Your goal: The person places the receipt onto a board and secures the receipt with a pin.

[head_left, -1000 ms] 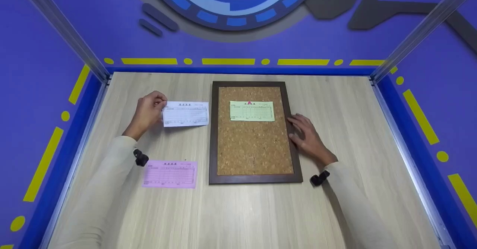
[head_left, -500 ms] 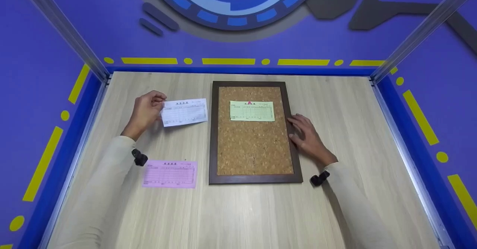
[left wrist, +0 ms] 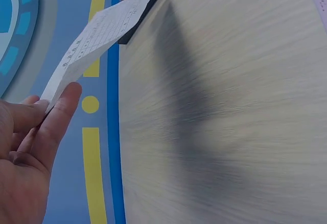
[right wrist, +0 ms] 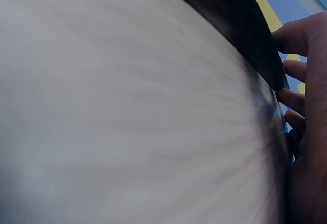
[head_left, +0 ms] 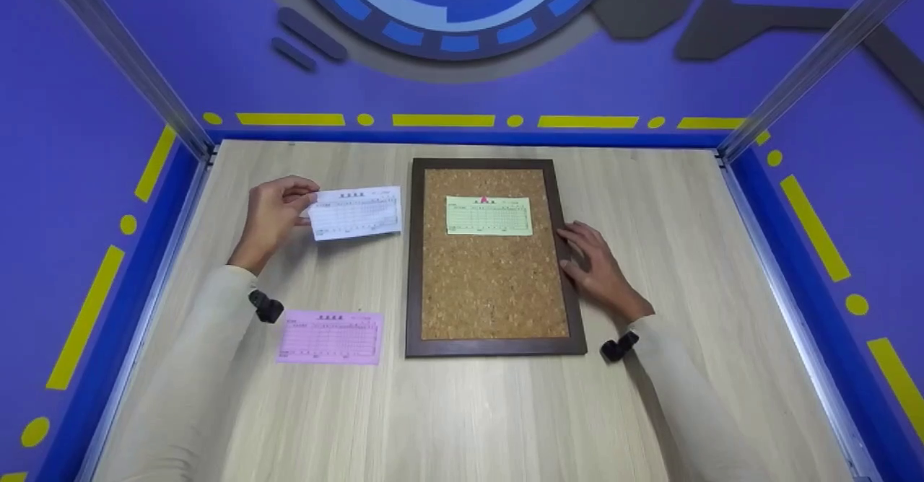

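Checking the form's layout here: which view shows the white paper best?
The head view: the white paper shows nearly its whole printed side there. The left wrist view shows it steeply slanted, pinched at one end by the left hand. The right wrist view doesn't show it.

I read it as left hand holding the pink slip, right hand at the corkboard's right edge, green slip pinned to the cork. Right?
Not quite: the head view shows the left hand holding the white slip; the pink slip lies on the table. The rest of your statement stands.
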A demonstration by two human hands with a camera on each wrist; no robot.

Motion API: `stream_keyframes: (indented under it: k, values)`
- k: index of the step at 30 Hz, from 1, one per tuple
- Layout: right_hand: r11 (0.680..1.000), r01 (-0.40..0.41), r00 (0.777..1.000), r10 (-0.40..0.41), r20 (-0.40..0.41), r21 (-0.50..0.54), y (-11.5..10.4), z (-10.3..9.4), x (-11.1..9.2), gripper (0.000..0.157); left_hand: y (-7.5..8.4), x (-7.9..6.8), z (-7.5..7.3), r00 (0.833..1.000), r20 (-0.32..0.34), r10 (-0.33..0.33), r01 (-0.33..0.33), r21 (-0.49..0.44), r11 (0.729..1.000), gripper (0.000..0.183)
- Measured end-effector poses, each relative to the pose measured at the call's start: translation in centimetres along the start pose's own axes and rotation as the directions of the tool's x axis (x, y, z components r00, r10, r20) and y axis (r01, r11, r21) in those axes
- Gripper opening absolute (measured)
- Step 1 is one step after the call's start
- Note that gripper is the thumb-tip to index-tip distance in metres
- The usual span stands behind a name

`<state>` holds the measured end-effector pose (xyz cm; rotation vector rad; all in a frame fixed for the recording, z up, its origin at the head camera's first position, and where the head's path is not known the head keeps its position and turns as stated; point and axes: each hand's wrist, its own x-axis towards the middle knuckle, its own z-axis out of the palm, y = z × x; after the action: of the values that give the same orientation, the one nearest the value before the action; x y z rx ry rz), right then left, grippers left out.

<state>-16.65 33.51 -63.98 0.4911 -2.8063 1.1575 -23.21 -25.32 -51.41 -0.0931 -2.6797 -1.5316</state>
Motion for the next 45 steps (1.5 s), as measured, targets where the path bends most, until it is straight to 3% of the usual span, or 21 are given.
stream_keyframes:
  k: [18,32,45]
  values:
    - [1.0,0.002,1.0,-0.002,-0.003,0.009,0.3,0.0,0.0,0.06,0.9,-0.7,0.3,0.999,-0.031,0.01,-0.013,-0.075,0.997,0.019]
    - [1.0,0.002,1.0,-0.002,0.0,0.013,0.3,0.1,-0.1,0.058,1.9,-0.6,1.4,0.999,0.021,-0.044,0.046,-0.103,0.994,0.022]
    - [0.999,0.03,0.999,-0.03,-0.016,0.032,0.2,0.0,0.0,0.059,2.0,-0.4,2.5,0.999,0.03,-0.017,0.021,-0.126,0.992,0.02]
